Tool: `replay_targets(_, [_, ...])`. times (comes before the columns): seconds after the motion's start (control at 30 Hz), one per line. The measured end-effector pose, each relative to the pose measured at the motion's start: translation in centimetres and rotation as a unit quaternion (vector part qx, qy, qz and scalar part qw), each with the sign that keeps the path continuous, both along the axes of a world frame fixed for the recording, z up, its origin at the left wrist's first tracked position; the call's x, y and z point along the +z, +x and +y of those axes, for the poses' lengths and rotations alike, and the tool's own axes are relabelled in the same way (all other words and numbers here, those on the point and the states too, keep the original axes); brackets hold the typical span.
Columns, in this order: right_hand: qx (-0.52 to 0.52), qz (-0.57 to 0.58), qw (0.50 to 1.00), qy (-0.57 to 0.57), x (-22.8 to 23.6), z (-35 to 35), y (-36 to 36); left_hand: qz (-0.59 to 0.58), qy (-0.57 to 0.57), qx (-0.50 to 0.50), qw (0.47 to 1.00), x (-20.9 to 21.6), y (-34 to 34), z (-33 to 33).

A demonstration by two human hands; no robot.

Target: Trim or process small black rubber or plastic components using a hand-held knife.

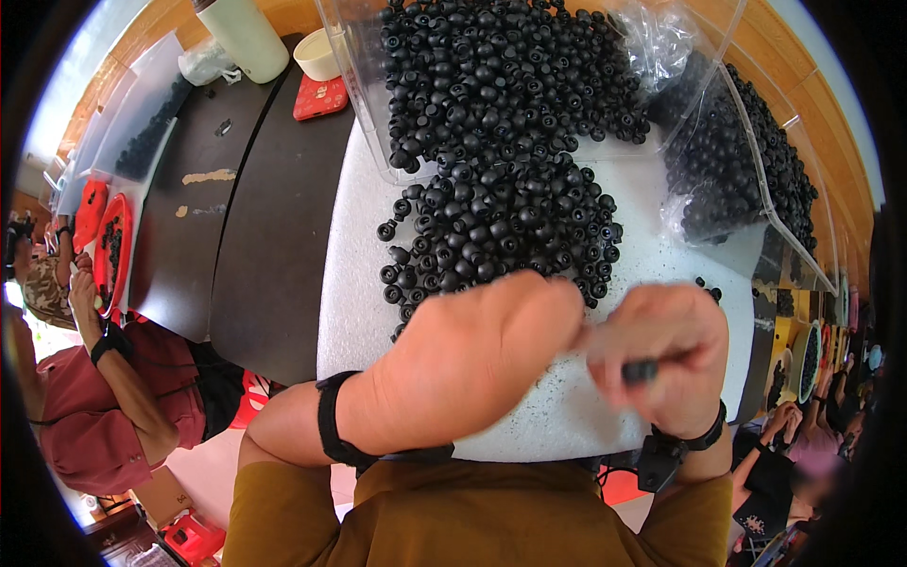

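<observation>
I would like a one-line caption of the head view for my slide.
Right hand with a small black part, left hand beside it, over a white board near heaped black parts.

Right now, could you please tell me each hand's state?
Left hand: blurred; its grip cannot be told.
Right hand: closed on a small black piece.

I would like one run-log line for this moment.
left hand: grip hidden, near heap of black parts; right hand: holding small black piece, blurred; white board: under heap; clear bin: more black parts inside
</observation>
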State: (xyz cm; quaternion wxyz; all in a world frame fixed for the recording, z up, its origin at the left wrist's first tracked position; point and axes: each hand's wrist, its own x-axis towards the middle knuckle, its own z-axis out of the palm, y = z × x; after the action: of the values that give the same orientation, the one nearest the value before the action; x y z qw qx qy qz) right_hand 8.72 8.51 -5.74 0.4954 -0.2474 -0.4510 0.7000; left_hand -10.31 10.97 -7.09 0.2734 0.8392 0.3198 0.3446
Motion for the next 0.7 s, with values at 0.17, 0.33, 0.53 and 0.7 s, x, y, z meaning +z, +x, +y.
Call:
replay_targets(0.17, [0.057,0.026,0.995,0.079,0.5,-0.1,0.0,-0.045,-0.062,0.073,0.994,0.1,0.2,0.8])
replay_targets(0.33, [-0.033,0.009,0.998,0.053,-0.3,0.9,0.2,-0.139,-0.078,0.027,0.987,0.6,-0.3,0.5])
replay_targets(0.53, [-0.036,-0.025,0.997,0.060,-1.0,1.0,0.1,-0.067,0.042,0.005,0.997,-0.2,0.2,0.2])
replay_targets(0.7, [-0.022,-0.025,0.996,0.080,-1.2,1.2,-0.1,-0.031,0.071,0.004,0.997,-0.3,0.2,-0.1])
